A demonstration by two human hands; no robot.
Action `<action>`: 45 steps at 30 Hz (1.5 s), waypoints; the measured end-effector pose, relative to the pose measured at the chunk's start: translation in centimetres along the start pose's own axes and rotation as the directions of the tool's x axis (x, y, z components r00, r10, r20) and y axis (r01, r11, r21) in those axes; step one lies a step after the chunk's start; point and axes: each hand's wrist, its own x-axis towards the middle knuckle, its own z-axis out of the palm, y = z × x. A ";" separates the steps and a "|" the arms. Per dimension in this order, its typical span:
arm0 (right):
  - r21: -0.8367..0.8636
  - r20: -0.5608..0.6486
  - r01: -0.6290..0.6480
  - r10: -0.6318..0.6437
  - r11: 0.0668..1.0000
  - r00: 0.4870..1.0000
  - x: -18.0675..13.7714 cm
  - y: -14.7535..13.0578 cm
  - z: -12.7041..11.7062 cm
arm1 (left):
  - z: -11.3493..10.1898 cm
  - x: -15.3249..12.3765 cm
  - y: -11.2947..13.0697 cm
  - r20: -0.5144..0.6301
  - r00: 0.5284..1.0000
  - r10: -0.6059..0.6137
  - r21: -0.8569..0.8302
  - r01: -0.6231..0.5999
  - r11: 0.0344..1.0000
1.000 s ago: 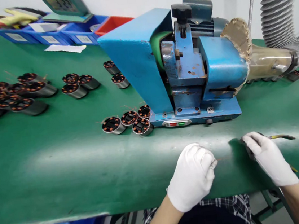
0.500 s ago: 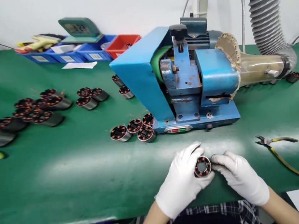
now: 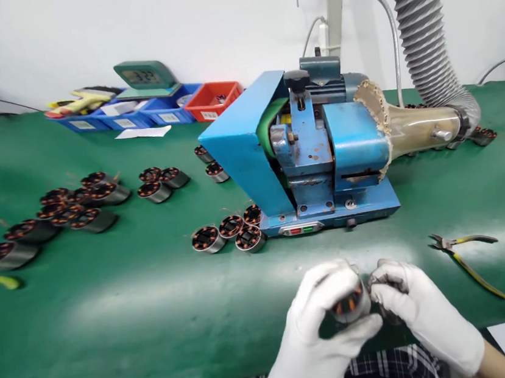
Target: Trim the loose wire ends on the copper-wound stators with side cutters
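My left hand (image 3: pixel 321 321), in a white glove, grips a motor stator (image 3: pixel 357 305), a steel ring with copper windings inside. The stator is tilted and its upper part is hidden by my fingers. Close beside its right side, my right hand (image 3: pixel 408 298), also gloved, has thumb and fingers pinched together. What those fingers hold, if anything, is too small to make out. Cutting pliers (image 3: pixel 466 258) with yellow-and-black handles lie spread on the green bench (image 3: pixel 149 324), to the right of my hands.
Behind my hands stands a blue belt grinding machine (image 3: pixel 309 163) with a grey hose (image 3: pixel 426 32). More stators (image 3: pixel 208 239) stand at its left foot, others (image 3: pixel 93 219) farther left. Blue bins (image 3: pixel 170 114), a red bin (image 3: pixel 214 101) and a clock (image 3: pixel 144 76) line the back.
The stator has turned from facing me to a tilted, side-on pose in my left hand. Both hands sit slightly lower in the picture, and the view has shifted.
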 end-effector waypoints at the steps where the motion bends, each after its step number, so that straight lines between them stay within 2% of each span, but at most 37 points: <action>1: 0.059 0.031 -0.060 0.058 0.996 0.998 -0.1 -0.2 0.0 | -0.4 0.1 0.1 0.033 0.999 0.019 -0.020 -0.018 1.000; 3: 0.061 0.049 -0.113 0.110 0.992 0.993 -0.3 -0.3 0.1 | -1.1 0.4 0.4 0.139 0.988 0.065 -0.112 -0.049 0.992; 5: -0.069 -0.032 -0.073 0.071 0.995 0.997 -0.7 -0.1 0.3 | -1.4 0.8 0.8 0.241 0.969 0.059 -0.233 -0.001 0.972; 7: -0.208 -0.139 -0.021 -0.008 0.978 0.990 -0.9 0.1 0.6 | -1.5 1.0 1.3 0.268 0.963 0.008 -0.284 0.071 0.956; 9: -0.248 -0.172 -0.004 -0.040 0.969 0.984 -1.1 0.1 0.7 | -1.4 0.9 1.7 0.229 0.973 -0.035 -0.260 0.096 0.961; 12: -0.120 -0.081 -0.021 0.011 0.993 0.997 -1.3 -0.4 0.5 | -1.1 0.5 1.5 0.126 0.990 -0.062 -0.151 0.081 0.985; 14: -0.024 -0.037 -0.053 0.052 0.998 0.998 -1.4 -0.7 0.4 | -0.9 0.3 1.1 0.123 0.991 -0.050 -0.067 0.058 0.996; 16: -0.002 -0.086 -0.045 0.044 0.999 0.995 -1.6 -0.5 0.6 | -0.8 0.2 0.7 0.150 0.988 -0.027 -0.074 0.039 0.997; 18: -0.065 -0.192 0.028 -0.040 0.997 0.980 -1.8 0.2 0.9 | -0.5 0.2 0.5 0.152 0.987 -0.043 -0.178 0.070 0.982; 20: -0.171 -0.279 0.126 -0.171 0.977 0.945 -1.9 1.0 1.3 | -0.3 0.1 0.6 0.133 0.985 -0.111 -0.258 0.142 0.956; 22: -0.246 -0.288 0.182 -0.251 0.952 0.924 -1.8 1.5 1.4 | -0.2 0.0 0.9 0.099 0.986 -0.132 -0.298 0.156 0.942; 24: -0.229 -0.238 0.152 -0.206 0.962 0.949 -1.5 1.4 1.3 | -0.4 0.0 1.1 0.020 0.994 -0.107 -0.301 0.108 0.948; 26: -0.137 -0.170 0.057 -0.080 0.989 0.982 -1.3 0.7 1.3 | -0.7 0.0 1.3 0.003 0.998 -0.065 -0.241 0.064 0.968; 29: -0.030 -0.156 -0.053 0.048 0.998 0.987 -1.1 -0.2 1.4 | -1.2 0.4 1.1 0.141 0.989 -0.034 -0.233 0.067 0.970; 32: -0.128 -0.290 -0.019 -0.019 0.992 0.957 -1.2 0.0 1.9 | -1.1 0.7 0.8 0.247 0.968 -0.049 -0.383 0.144 0.912; 34: -0.199 -0.332 -0.005 -0.063 0.980 0.941 -1.1 0.8 2.2 | -0.5 0.5 0.3 0.249 0.967 -0.055 -0.374 0.149 0.915; 35: -0.191 -0.300 -0.017 -0.042 0.981 0.953 -0.9 1.3 2.3 | -0.1 0.3 0.0 0.217 0.975 -0.045 -0.309 0.112 0.944; 37: -0.134 -0.151 -0.062 0.041 0.989 0.988 -0.2 2.5 2.4 | 0.9 -0.3 -0.9 0.115 0.993 0.028 -0.086 -0.018 0.996; 39: -0.105 0.002 -0.092 0.092 0.990 0.996 0.6 3.5 2.4 | 1.7 -0.9 -1.9 0.073 0.993 0.094 0.122 -0.102 0.987; 41: -0.155 0.076 -0.078 0.091 0.985 0.993 1.4 4.1 2.2 | 2.2 -1.3 -2.9 0.097 0.991 0.095 0.170 -0.111 0.979; 45: -0.365 0.143 0.015 0.040 0.931 0.989 2.1 3.4 1.3 | 1.9 -1.1 -3.7 0.173 0.985 -0.027 0.135 0.004 0.991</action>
